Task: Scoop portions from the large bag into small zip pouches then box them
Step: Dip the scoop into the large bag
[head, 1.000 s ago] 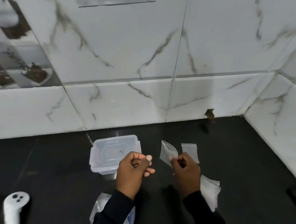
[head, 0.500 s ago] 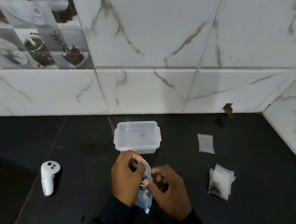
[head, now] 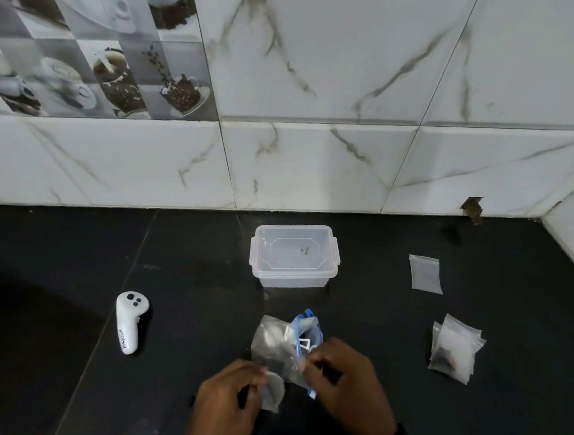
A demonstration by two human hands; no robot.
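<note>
Looking down on black counter (head: 72, 305) under marble wall tiles. Mid-counter, near wall: clear plastic box (head: 293, 254). Just in front of it: large bag (head: 273, 342), crumpled, blue zip edge, rim pinched by right hand (head: 346, 385). Left hand (head: 230, 405) curled round small pouch (head: 272, 389), pouch touching bag. Well left: white controller (head: 130, 322). Right: pouch stack (head: 455, 352); behind it, single flat pouch (head: 425, 274).

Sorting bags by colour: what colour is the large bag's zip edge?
Blue zip edge, best seen in the head view.
</note>
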